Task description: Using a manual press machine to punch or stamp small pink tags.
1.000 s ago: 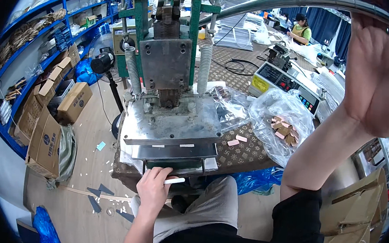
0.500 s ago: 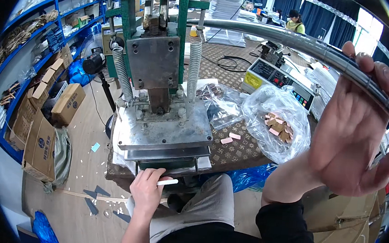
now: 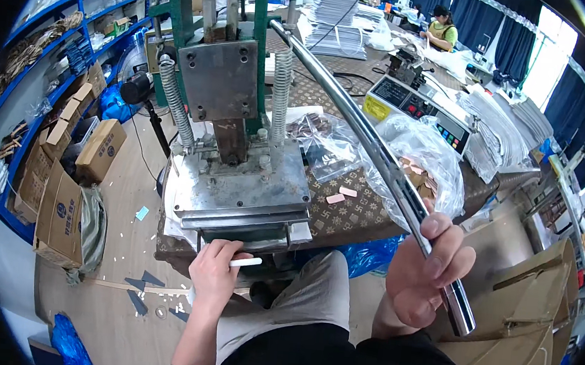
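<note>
Lever: I see a long, shiny chrome lever (image 3: pixel 378 152), curved, running from the top of the green-framed press (image 3: pixel 226 100) down to the lower right.
Press: grey steel block between two coil springs, with a flat metal bed (image 3: pixel 239 195) below it, standing on a patterned table (image 3: pixel 345 211).
White strip: a small, thin white strip (image 3: pixel 245 262), lying roughly level just in front of the bed's front edge.
Right hand: my right hand (image 3: pixel 427 274) is wrapped around the lever near its lower end, fingers curled over the bar, thumb beneath; a firm closed grasp.
Left hand: my left hand (image 3: pixel 213 273) sits at the front of the press, fingers folded in, pinching the white strip between thumb and forefinger.
Nearby: a clear plastic bag (image 3: pixel 413 155) of small tan pieces just right of the press, two pinkish pieces (image 3: pixel 341 195) loose on the table, a weighing scale (image 3: pixel 417 110) behind.
</note>
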`<state>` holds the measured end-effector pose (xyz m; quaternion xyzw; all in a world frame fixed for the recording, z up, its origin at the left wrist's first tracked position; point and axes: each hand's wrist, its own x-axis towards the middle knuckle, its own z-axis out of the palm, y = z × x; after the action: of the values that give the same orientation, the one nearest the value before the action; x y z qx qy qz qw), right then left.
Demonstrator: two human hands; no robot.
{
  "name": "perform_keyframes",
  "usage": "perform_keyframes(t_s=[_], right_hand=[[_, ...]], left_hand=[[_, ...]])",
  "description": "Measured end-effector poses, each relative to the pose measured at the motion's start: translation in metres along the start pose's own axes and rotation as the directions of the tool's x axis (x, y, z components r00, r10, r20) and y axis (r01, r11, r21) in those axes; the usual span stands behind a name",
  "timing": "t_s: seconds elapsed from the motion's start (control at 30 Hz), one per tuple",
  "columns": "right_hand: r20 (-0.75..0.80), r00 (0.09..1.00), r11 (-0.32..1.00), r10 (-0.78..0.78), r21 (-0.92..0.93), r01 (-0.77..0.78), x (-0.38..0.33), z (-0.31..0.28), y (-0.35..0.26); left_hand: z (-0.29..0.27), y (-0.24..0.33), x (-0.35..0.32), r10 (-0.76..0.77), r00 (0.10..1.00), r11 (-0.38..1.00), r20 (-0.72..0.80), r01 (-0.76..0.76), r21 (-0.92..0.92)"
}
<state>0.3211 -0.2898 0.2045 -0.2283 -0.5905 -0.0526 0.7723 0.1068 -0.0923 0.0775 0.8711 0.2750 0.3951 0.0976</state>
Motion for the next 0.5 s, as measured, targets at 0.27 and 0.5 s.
perform_keyframes(t_s=[0.27,0.5], right_hand=[[-0.075,0.993,0.995,0.091,-0.034,-0.094,-0.024,0.004,0.001],[-0.041,0.977,0.975,0.208,-0.073,-0.211,-0.026,0.005,-0.009]], left_hand=[[-0.006,-0.003,0.001,0.049,0.999,0.999,-0.002,-0.049,-0.005],[-0.07,0.023,0.029,0.09,0.982,0.894,-0.168,-0.154,-0.42]])
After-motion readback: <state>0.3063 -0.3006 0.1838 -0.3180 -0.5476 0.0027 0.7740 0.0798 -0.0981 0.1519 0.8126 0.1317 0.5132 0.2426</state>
